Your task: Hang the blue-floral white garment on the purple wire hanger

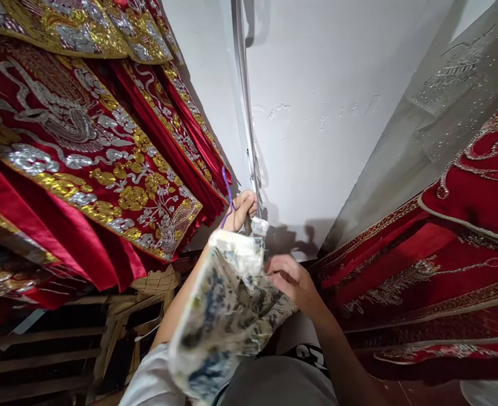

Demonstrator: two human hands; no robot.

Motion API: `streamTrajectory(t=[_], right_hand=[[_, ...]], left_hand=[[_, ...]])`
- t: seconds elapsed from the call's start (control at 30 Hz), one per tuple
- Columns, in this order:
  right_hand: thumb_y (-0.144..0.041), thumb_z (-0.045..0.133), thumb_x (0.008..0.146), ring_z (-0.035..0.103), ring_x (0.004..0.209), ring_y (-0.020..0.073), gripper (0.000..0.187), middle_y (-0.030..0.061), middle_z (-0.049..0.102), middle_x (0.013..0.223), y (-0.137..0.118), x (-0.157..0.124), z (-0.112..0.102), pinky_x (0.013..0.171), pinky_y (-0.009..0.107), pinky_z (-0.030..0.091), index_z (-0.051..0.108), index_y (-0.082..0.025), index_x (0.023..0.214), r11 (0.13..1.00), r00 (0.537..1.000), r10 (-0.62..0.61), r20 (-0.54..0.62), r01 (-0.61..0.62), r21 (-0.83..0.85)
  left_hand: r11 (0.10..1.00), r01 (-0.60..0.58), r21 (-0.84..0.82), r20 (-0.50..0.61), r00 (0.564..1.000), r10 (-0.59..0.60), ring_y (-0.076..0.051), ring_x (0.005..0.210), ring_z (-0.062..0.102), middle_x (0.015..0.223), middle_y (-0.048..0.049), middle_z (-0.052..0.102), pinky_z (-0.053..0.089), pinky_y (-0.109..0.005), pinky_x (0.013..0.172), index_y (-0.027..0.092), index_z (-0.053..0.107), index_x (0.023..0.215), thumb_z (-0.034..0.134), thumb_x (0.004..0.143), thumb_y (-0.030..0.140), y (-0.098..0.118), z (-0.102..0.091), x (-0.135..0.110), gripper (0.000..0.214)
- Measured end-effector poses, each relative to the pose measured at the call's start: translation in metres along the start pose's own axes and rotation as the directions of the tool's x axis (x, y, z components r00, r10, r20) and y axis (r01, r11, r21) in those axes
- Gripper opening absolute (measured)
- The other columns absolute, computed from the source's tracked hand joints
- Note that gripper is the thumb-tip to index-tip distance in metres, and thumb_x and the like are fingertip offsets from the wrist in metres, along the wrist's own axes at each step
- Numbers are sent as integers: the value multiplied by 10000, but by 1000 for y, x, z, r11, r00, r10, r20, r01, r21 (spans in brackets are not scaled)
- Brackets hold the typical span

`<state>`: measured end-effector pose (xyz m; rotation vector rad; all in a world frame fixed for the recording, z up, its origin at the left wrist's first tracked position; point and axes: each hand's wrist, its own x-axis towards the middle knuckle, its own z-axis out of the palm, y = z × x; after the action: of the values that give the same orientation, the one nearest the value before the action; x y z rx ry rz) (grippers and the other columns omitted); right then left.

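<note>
My left hand (242, 208) is raised and closed in a fist around a purple strap or cord (228, 189) close to the white wall corner. A cream cloth with blue and grey floral print (227, 304) hangs from that hand and drapes over my left forearm. My right hand (293, 280) sits just to the right of the cloth, fingers bent and touching its upper edge; motion blur hides whether they grip it. A small clear plastic piece (259, 226) shows at the top of the cloth.
Red garments with gold and silver embroidery (83, 146) hang at the left. More red embroidered garments (443, 270) hang at the right behind a translucent cover (435, 113). A white wall (316, 84) lies ahead. A woven basket (158, 282) and wooden slats (41, 355) sit below left.
</note>
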<state>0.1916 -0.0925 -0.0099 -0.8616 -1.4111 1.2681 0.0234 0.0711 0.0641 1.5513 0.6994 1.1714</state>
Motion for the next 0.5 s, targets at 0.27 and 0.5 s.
streamTrajectory(t=[0.27,0.5], right_hand=[[-497,570,865,626,948,284,285,87,691,930,15,101,-45,827,381,519,643,-224,898,897,935,-217,-281,77,-436],[-508,601,825,309,535,102,444,-38,309,547,-18,150,-76,485,257,220,362,-231,573,934,913,-164,-373,22,-357]], left_hand=[[952,88,-292,231,973,-19,-177,818,666,814,-18,640,542,-353,860,199,579,1011,773,834,483,37,38,-8,387],[951,146,-272,63,989,-134,-356,1369,552,1418,-134,623,469,-508,1123,231,591,1330,729,803,647,2,-23,-58,685]])
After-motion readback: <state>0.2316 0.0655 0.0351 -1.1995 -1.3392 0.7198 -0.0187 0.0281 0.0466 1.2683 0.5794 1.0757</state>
